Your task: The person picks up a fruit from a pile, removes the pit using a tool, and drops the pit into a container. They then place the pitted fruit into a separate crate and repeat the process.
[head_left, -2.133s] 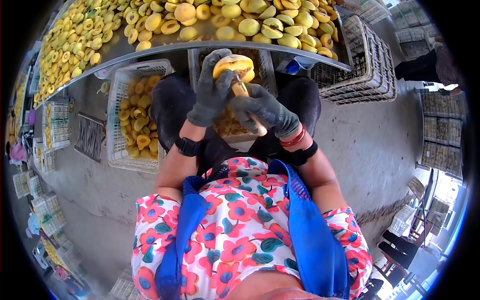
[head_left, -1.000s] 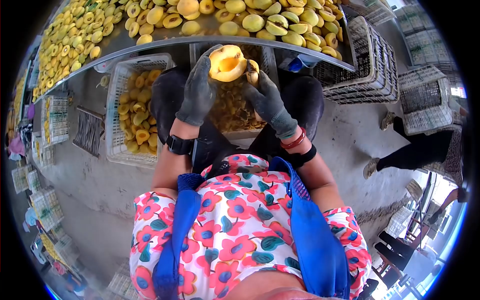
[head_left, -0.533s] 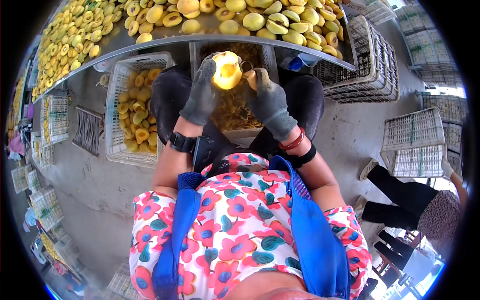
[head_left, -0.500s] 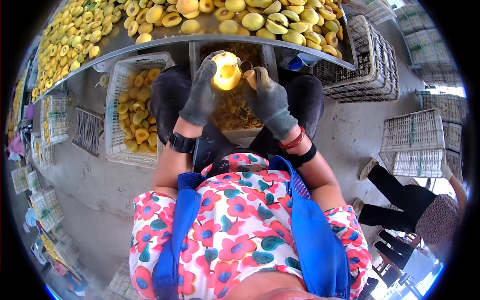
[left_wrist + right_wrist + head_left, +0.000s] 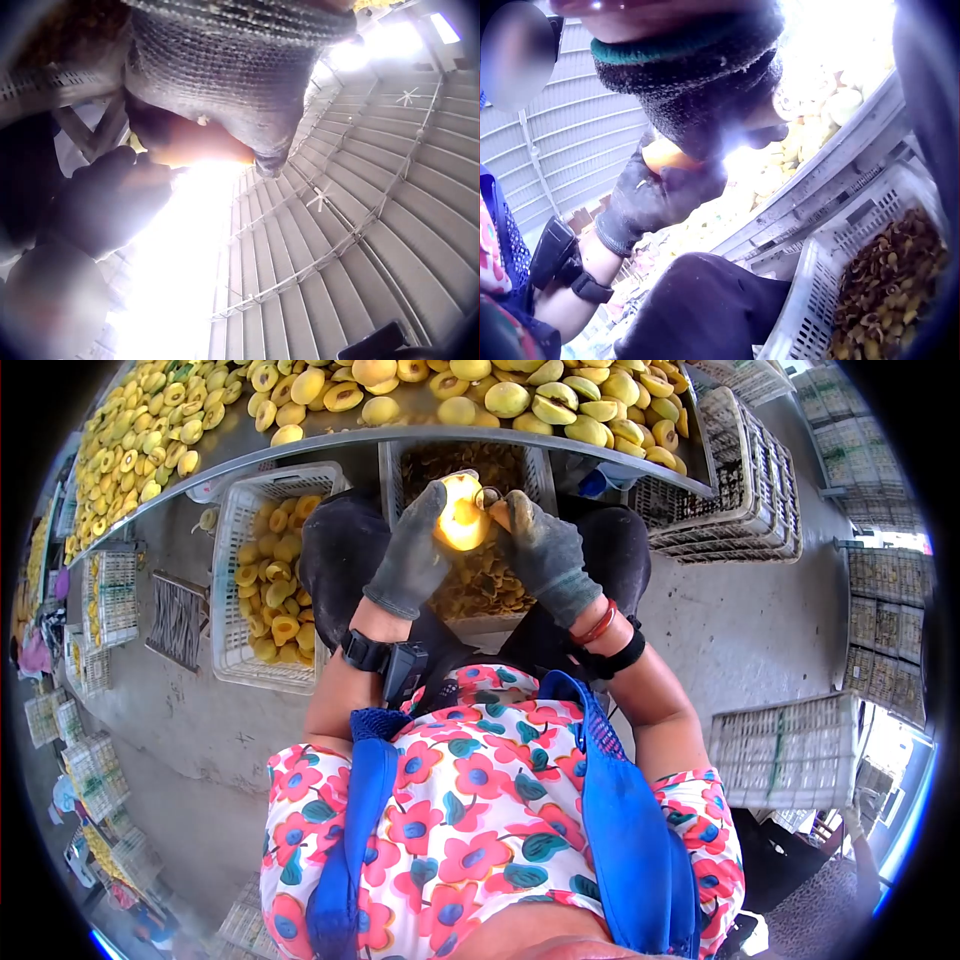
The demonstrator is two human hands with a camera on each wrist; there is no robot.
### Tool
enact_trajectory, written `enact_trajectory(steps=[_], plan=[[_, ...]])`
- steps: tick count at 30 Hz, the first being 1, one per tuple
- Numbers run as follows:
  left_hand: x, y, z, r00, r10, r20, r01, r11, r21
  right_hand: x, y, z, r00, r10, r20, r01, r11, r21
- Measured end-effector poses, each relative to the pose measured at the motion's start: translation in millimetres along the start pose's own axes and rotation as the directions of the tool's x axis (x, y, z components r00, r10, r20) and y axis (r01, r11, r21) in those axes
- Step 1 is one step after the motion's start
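Observation:
In the head view my gloved left hand (image 5: 410,565) holds a yellow peach half (image 5: 461,515) over my lap, its cut face bright with glare. My gloved right hand (image 5: 548,558), close on the right, grips a wooden-handled tool (image 5: 500,514) with a thin curved metal loop (image 5: 488,496) at the peach's edge. The left wrist view shows the left glove (image 5: 225,82) over the peach (image 5: 199,139), with strong backlight behind. From the right wrist, the right glove (image 5: 705,109) covers most of the tool, and the peach (image 5: 666,155) shows beside the left glove (image 5: 656,206).
A metal table (image 5: 330,442) heaped with peach halves (image 5: 505,400) spans the front. Below it stands a crate (image 5: 540,470) of brown scraps (image 5: 485,580). A white crate (image 5: 228,600) of peach halves is at left. Stacked crates (image 5: 745,480) stand right; another person carries a crate (image 5: 785,750).
The tool was against the peach's middle, then came away, showing a hollow. The hands have since drawn together, the loop now at its edge. Another person came past with crates at right.

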State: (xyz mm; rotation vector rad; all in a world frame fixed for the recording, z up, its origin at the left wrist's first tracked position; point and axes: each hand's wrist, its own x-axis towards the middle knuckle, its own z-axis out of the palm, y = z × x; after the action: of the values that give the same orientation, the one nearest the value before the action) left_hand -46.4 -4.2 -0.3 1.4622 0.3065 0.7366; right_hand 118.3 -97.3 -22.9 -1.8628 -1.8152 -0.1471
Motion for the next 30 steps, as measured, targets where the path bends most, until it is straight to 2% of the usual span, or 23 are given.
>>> enact_trajectory(steps=[1, 4, 7, 10, 12, 14, 18, 21, 24, 25, 28, 30], plan=[[0.6, 2.8, 1.7, 1.000, -0.008, 0.000, 0.008, 0.999, -0.053, -2.1, 1.7, 2.2, 0.999, 0.024, 0.028, -0.023, 0.999, -0.030], [3.7, -7.5, 4.3, 0.986, 0.138, -0.090, -0.115, 0.966, 0.231, -1.8, 0.7, 2.1, 0.995, 0.076, 0.071, -0.067, 0.990, -0.120], [1.6, 4.4, 15.4, 0.972, -0.184, -0.147, 0.190, 0.982, 0.023, -4.0, 4.2, 10.0, 0.994, 0.096, 0.053, -0.086, 0.983, -0.159], [0.5, 0.2, 15.7, 0.986, -0.119, -0.117, 0.135, 0.981, 0.141, -4.3, 6.3, 10.7, 0.990, 0.132, 0.057, -0.125, 0.985, -0.120], [-0.8, 6.0, 12.8, 0.990, -0.126, -0.060, 0.131, 0.987, 0.091, -2.7, 3.9, 3.4, 0.987, 0.146, 0.061, -0.139, 0.985, -0.107], [-1.8, 9.0, 9.0, 0.994, -0.108, 0.009, 0.107, 0.992, 0.069, 1.6, 1.5, -5.2, 0.983, 0.171, 0.060, -0.172, 0.985, 0.014], [-3.1, 2.3, 3.4, 1.000, -0.016, -0.021, 0.020, 0.977, 0.210, -1.1, 7.5, -3.3, 0.969, 0.230, 0.089, -0.245, 0.937, 0.250], [-4.5, 5.5, -0.9, 0.999, 0.022, -0.029, -0.012, 0.953, 0.303, -1.1, 5.5, -12.0, 0.939, 0.234, 0.252, -0.343, 0.685, 0.642], [-3.7, 10.5, -0.4, 0.999, 0.048, -0.011, -0.041, 0.926, 0.375, 7.5, -12.8, -48.7, 0.777, 0.155, 0.610, -0.627, 0.282, 0.726], [-3.8, 8.7, 0.5, 0.998, 0.067, -0.003, -0.061, 0.918, 0.393, 10.3, -17.9, -57.0, 0.733, 0.140, 0.665, -0.679, 0.198, 0.707], [-2.8, 8.5, 1.6, 0.995, 0.094, 0.035, -0.099, 0.883, 0.459, 10.2, -21.1, -57.8, 0.709, 0.142, 0.691, -0.705, 0.142, 0.694], [-2.8, 8.2, 2.1, 0.992, 0.117, 0.056, -0.128, 0.847, 0.516, 9.3, -20.4, -57.3, 0.693, 0.127, 0.710, -0.721, 0.151, 0.676]])
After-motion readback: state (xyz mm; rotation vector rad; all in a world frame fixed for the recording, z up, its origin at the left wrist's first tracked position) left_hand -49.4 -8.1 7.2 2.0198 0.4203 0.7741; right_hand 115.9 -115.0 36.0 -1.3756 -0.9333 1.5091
